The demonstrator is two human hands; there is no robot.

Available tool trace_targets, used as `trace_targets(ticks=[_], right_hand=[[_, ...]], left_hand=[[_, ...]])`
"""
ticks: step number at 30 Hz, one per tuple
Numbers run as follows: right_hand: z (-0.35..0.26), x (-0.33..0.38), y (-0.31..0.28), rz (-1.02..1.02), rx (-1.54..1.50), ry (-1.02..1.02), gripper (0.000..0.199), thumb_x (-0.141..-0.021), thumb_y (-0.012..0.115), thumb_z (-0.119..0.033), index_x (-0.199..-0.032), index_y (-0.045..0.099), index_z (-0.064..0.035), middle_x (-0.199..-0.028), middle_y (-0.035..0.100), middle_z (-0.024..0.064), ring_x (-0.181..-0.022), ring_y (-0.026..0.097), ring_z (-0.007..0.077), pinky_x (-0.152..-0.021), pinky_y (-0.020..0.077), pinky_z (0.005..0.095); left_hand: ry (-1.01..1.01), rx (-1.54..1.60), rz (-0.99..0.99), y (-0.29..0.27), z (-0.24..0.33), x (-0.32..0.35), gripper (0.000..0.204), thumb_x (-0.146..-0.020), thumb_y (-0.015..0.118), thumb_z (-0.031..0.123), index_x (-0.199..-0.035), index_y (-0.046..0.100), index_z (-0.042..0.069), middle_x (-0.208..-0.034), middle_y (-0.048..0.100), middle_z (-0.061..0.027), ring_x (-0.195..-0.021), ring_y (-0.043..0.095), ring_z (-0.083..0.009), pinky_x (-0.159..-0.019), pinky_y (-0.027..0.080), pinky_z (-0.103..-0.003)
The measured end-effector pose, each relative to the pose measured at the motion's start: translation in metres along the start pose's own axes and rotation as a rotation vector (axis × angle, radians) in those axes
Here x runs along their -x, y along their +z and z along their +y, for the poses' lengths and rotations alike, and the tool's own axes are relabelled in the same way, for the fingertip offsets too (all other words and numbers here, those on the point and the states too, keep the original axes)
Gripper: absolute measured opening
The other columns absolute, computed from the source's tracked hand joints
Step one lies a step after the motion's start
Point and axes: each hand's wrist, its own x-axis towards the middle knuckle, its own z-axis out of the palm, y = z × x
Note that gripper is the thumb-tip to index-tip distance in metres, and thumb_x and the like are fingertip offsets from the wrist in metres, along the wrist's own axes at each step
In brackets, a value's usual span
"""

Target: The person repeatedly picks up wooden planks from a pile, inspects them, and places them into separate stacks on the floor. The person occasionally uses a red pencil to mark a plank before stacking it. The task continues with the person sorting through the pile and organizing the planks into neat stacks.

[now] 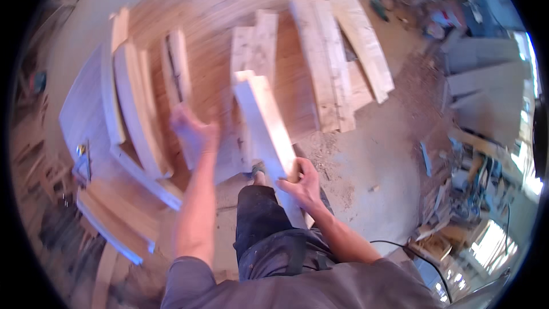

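Observation:
My right hand (pixel 302 186) is closed around the edge of a pale wooden board (pixel 267 126). The board is raised in front of my legs, its far end pointing away over the worktop. My left hand (pixel 196 131) is a little blurred, with its thumb apart from the fingers and nothing seen in it. It hovers by the near end of a narrow wooden piece (pixel 179 63); whether they touch I cannot tell. Behind the held board lie two knotty boards (pixel 254 40), side by side on the wide wooden worktop (pixel 211 6).
Several boards (pixel 134 103) lie at the left of the worktop, and more long boards (pixel 323 63) at its right. Two boards (pixel 117 217) stick out at the near left. Wood scraps (pixel 457 189) and shavings cover the floor on the right. A black cable (pixel 426 258) runs at lower right.

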Motion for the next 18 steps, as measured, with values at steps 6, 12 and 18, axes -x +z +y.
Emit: trace_targets(ticks=[6,12,18], right_hand=[[0.015,0.023,-0.054,0.091,0.025,0.154,0.065,-0.067,0.089,-0.018,-0.122,0.060,0.0008,-0.109,0.065,0.0105,-0.096,0.066,0.0237,-0.091,0.0559,0.0387],[0.056,-0.006,-0.109,0.260,-0.028,-0.055,0.055,-0.073,0.081,-0.013,-0.122,0.061,0.0014,-0.107,0.065,0.0083,-0.092,0.063,0.0197,-0.085,0.0529,0.0353],[0.002,-0.063,-0.135,0.259,0.059,-0.223,0.052,-0.074,0.079,-0.011,-0.121,0.062,0.0026,-0.107,0.064,0.0089,-0.091,0.061,0.0188,-0.085,0.0510,0.0335]], left_hand=[[-0.203,0.292,-0.639,-0.030,0.120,0.023,0.102,-0.070,0.090,0.038,-0.153,0.038,0.011,-0.130,0.047,-0.0273,-0.128,0.043,-0.0472,-0.108,0.037,-0.058],[-0.263,0.326,-0.611,-0.023,0.146,0.022,0.113,-0.067,0.092,0.038,-0.159,0.030,0.012,-0.133,0.044,-0.0329,-0.127,0.042,-0.0514,-0.108,0.035,-0.063],[-0.327,0.673,-0.706,-0.003,0.193,0.016,0.116,-0.075,0.090,0.039,-0.163,0.021,0.009,-0.147,0.041,-0.0353,-0.137,0.041,-0.0532,-0.115,0.036,-0.057]])
